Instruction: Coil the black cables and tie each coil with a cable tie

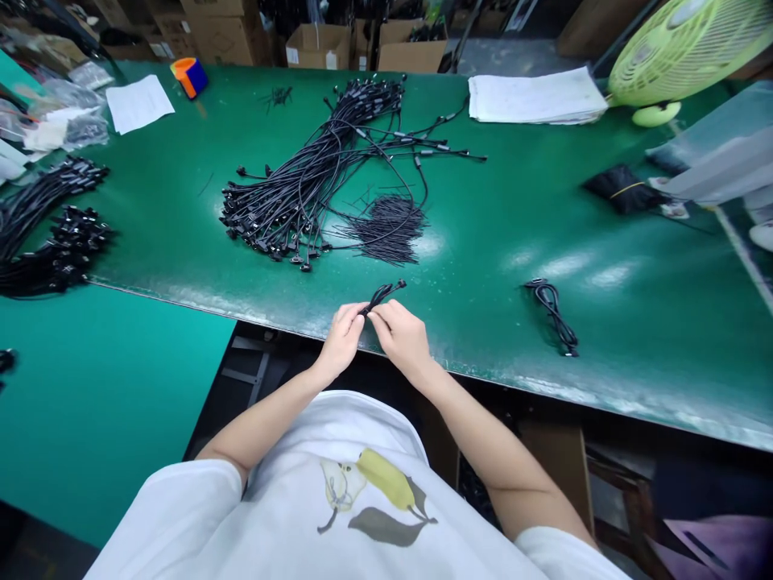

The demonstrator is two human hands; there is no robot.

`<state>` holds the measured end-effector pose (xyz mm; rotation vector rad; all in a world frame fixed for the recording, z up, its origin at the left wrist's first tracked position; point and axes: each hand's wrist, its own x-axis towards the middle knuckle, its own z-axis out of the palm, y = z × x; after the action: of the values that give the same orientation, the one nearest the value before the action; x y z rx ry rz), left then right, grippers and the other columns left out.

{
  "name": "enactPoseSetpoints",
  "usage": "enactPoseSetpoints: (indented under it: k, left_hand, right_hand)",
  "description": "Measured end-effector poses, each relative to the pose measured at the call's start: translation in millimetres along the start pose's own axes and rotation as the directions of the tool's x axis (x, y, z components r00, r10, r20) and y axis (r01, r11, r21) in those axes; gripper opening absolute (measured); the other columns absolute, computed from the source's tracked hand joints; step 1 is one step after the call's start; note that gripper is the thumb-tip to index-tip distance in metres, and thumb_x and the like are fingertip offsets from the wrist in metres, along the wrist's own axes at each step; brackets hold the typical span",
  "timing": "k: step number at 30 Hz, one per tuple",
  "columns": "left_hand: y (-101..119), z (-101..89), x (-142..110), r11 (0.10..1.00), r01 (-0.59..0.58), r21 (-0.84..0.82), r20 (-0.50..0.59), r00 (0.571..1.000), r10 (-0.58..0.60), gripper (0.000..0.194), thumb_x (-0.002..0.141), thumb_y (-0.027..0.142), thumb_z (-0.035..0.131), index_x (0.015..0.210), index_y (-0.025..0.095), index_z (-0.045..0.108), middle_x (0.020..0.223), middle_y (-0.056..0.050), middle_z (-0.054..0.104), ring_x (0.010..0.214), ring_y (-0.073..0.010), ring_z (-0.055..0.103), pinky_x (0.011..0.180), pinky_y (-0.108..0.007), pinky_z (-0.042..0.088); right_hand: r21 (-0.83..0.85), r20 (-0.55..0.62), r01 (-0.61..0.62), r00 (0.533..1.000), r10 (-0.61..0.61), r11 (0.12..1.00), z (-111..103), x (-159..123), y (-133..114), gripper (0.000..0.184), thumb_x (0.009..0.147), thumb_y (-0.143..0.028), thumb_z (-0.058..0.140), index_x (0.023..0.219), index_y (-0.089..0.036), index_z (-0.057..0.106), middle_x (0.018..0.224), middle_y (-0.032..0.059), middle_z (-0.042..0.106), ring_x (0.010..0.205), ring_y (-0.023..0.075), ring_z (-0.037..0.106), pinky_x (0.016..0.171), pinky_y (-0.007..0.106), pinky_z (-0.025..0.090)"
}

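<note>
Close to the table's front edge, a black cable (382, 293) folded into a small bundle is pinched between both my hands. My left hand (343, 337) grips it from the left, thumb and fingers pressed together. From the other side my right hand (401, 334) closes its fingertips on the same bundle; whether a tie is in those fingers is hidden. Just beyond lies a heap of thin black ties (390, 229). Behind it spreads a large pile of loose black cables (302, 173) with connectors at both ends. One coiled cable (554, 316) rests off to the right.
More cable bundles (54, 234) sit at the left edge. Along the back are a white paper (140, 105), an orange-blue tape roll (189, 78), a paper stack (536, 97) and a green fan (688, 52). A black pouch (622, 189) lies by plastic bags at right.
</note>
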<state>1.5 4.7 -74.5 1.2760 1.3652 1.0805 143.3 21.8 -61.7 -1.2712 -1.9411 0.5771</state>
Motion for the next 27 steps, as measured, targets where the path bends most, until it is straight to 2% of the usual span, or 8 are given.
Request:
enactPoseSetpoints:
  k: [3, 6, 10, 13, 16, 22, 24, 27]
  left_hand:
    - [8.3, -12.4, 0.5, 0.964, -0.182, 0.193, -0.055, 0.979, 0.196, 0.02, 0.091, 0.021, 0.054, 0.1, 0.022, 0.072, 0.124, -0.008, 0.059, 0.121, -0.0222, 0.049, 0.11, -0.04, 0.038]
    - [14.4, -24.2, -5.7, 0.914, -0.31, 0.262, 0.039, 0.95, 0.311, 0.026, 0.093, 0.017, 0.049, 0.087, 0.022, 0.074, 0.107, -0.007, 0.062, 0.108, -0.0202, 0.051, 0.101, -0.037, 0.042]
    - [4.5, -31.2, -15.2, 0.813, -0.46, 0.357, 0.337, 0.875, 0.347, 0.035, 0.092, 0.013, 0.045, 0.088, 0.024, 0.078, 0.094, -0.007, 0.062, 0.091, -0.0186, 0.051, 0.09, -0.035, 0.044]
    - [-4.0, -34.4, -12.9, 0.891, -0.31, 0.33, 0.332, 0.922, 0.198, 0.031, 0.092, 0.016, 0.047, 0.1, 0.022, 0.076, 0.099, -0.008, 0.063, 0.095, -0.0194, 0.054, 0.092, -0.036, 0.045]
    - [5.9, -41.2, -7.1, 0.985, -0.141, 0.099, 0.271, 0.956, 0.11, 0.03, 0.096, 0.024, 0.047, 0.109, 0.019, 0.073, 0.105, -0.009, 0.064, 0.102, -0.019, 0.06, 0.094, -0.033, 0.047]
    - [42.5, -47.9, -21.9, 0.926, -0.37, 0.081, 0.4, 0.863, 0.31, 0.025, 0.093, 0.024, 0.054, 0.102, 0.022, 0.077, 0.106, -0.008, 0.065, 0.099, -0.0165, 0.062, 0.094, -0.03, 0.048]
    - [37.9, -43.6, -29.3, 0.945, -0.321, 0.066, 0.461, 0.849, 0.257, 0.025, 0.093, 0.026, 0.053, 0.098, 0.02, 0.077, 0.099, -0.008, 0.067, 0.09, -0.0152, 0.062, 0.09, -0.03, 0.05]
    - [17.3, -36.8, -33.2, 0.998, -0.062, -0.032, 0.483, 0.873, 0.07, 0.035, 0.096, 0.04, 0.049, 0.102, 0.016, 0.074, 0.089, -0.008, 0.069, 0.08, -0.0145, 0.063, 0.082, -0.03, 0.051]
  right_hand:
    - [0.53, 0.15, -0.344, 0.938, 0.314, 0.775, 13.4, -8.1, -4.9, 0.031, 0.09, -0.048, 0.056, 0.076, -0.02, 0.057, 0.065, -0.0008, 0.052, 0.056, 0.0121, 0.044, 0.056, 0.026, 0.034]
    - [0.638, 0.267, -0.455, 0.887, 0.376, 0.622, 20.8, -13.5, -5.5, 0.039, 0.087, -0.058, 0.054, 0.073, -0.021, 0.051, 0.053, -0.0065, 0.035, 0.046, 0.0096, 0.029, 0.048, 0.025, 0.027]
    - [0.583, 0.133, -0.386, 0.914, 0.384, 0.715, 6.0, -13.7, -7.1, 0.037, 0.089, -0.051, 0.057, 0.07, -0.02, 0.051, 0.059, -0.004, 0.041, 0.055, 0.0107, 0.037, 0.054, 0.024, 0.032]
    - [0.382, 0.041, -0.155, 0.988, 0.15, 0.911, -6.9, -16.2, -16.5, 0.034, 0.097, -0.045, 0.05, 0.074, -0.019, 0.057, 0.073, 0.0017, 0.055, 0.07, 0.0144, 0.051, 0.067, 0.027, 0.041]
    - [0.277, 0.23, -0.006, 0.971, -0.06, 0.961, -4.7, -21.6, -22.8, 0.033, 0.1, -0.04, 0.044, 0.081, -0.019, 0.061, 0.079, 0.0037, 0.06, 0.073, 0.0153, 0.054, 0.07, 0.027, 0.042]
    - [0.259, 0.206, -0.116, 0.976, 0.063, 0.959, -4.8, -10.7, -7.2, 0.032, 0.097, -0.037, 0.047, 0.072, -0.019, 0.057, 0.072, 0.0009, 0.058, 0.069, 0.0145, 0.053, 0.067, 0.026, 0.039]
    - [0.284, 0.162, -0.137, 0.982, 0.093, 0.949, -14.0, -3.9, -6.3, 0.03, 0.096, -0.036, 0.049, 0.071, -0.019, 0.054, 0.071, 0.0002, 0.057, 0.069, 0.0138, 0.052, 0.068, 0.026, 0.039]
    - [0.324, 0.124, -0.136, 0.987, 0.101, 0.936, -24.4, -0.7, -12.5, 0.032, 0.097, -0.038, 0.05, 0.071, -0.019, 0.053, 0.071, 0.0, 0.056, 0.068, 0.0132, 0.051, 0.068, 0.026, 0.039]
